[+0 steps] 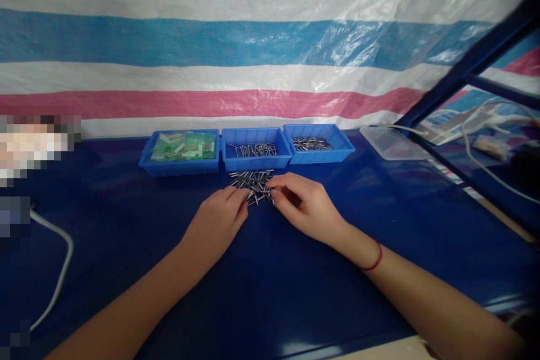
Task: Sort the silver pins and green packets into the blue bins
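A heap of thin metal fasteners (pixel 255 181), like screws or rivets, lies loose on the dark blue tabletop (pixel 261 281). My left hand (pixel 219 211) touches the heap's left edge, fingers bent and pressed together against the thumb. At the right edge is my right hand (pixel 306 202), its thumb and forefinger curved toward each other with the tips among the fasteners. What either pinch holds is too small and hidden to make out. Just behind the heap, the middle blue bin (pixel 257 162) contains more of these fasteners (pixel 255 150).
The left blue bin (pixel 181 167) holds a green plastic bag (pixel 185 146) with small parts. More metal fasteners lie in the right blue bin (pixel 324 156). A clear plastic lid (pixel 392 143) sits near a blue metal frame (pixel 459 84). White cable (pixel 63 270) curves at left; a striped sheet (pixel 211 39) hangs behind.
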`<action>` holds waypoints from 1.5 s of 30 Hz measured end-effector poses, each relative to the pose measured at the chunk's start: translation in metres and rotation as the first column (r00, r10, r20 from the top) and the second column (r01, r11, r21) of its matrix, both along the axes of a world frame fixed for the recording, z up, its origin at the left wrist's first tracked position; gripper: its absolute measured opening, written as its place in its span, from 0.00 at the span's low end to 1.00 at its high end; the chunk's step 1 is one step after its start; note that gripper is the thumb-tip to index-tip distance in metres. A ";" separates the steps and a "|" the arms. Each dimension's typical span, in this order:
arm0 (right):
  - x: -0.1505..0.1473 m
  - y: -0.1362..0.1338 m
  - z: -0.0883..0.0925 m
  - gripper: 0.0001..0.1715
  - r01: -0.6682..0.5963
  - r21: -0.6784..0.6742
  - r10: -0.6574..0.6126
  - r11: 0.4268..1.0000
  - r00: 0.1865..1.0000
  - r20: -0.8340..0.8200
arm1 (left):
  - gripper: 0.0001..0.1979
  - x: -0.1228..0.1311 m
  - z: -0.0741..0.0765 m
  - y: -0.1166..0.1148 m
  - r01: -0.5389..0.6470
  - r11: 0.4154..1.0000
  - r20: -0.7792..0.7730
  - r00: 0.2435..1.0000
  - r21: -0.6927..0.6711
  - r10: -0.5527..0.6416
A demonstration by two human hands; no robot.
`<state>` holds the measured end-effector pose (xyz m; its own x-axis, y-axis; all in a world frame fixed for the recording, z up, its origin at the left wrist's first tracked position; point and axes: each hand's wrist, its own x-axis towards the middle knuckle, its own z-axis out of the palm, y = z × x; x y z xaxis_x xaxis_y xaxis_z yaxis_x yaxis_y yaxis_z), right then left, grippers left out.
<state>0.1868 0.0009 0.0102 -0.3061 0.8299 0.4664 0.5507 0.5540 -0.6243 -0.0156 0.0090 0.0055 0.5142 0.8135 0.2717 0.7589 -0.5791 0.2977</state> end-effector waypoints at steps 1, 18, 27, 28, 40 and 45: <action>0.000 0.000 0.000 0.09 -0.009 -0.001 0.009 1.000 1.000 0.010 | 0.11 0.000 -0.001 0.001 0.007 1.000 0.019 1.000 0.009 -0.007; 0.000 0.000 0.006 0.05 -0.142 -0.009 0.142 0.990 0.982 0.121 | 0.17 0.005 0.000 -0.002 0.050 0.991 0.287 0.954 0.121 -0.083; -0.001 0.005 0.002 0.13 -0.202 -0.225 0.151 0.953 0.962 -0.226 | 0.15 0.010 -0.007 -0.005 0.059 0.973 0.693 0.711 -0.224 0.116; -0.001 0.005 0.002 0.13 -0.214 -0.244 0.150 0.946 0.955 -0.257 | 0.13 0.010 -0.008 -0.005 0.062 0.968 0.700 0.702 -0.243 0.131; -0.002 0.003 0.004 0.14 -0.288 -0.380 0.166 0.879 0.932 -0.321 | 0.08 0.009 -0.008 -0.007 0.052 0.952 0.708 0.681 -0.303 0.188; -0.002 0.002 0.004 0.13 -0.275 -0.387 0.164 0.880 0.941 -0.295 | 0.08 0.010 -0.009 -0.008 0.043 0.958 0.701 0.691 -0.285 0.178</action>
<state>0.1850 0.0033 0.0144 -0.4246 0.8880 0.1768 0.2436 0.3001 -0.9223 -0.0056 0.0013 -0.0030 0.1937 0.9321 0.3062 0.2847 -0.3521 0.8916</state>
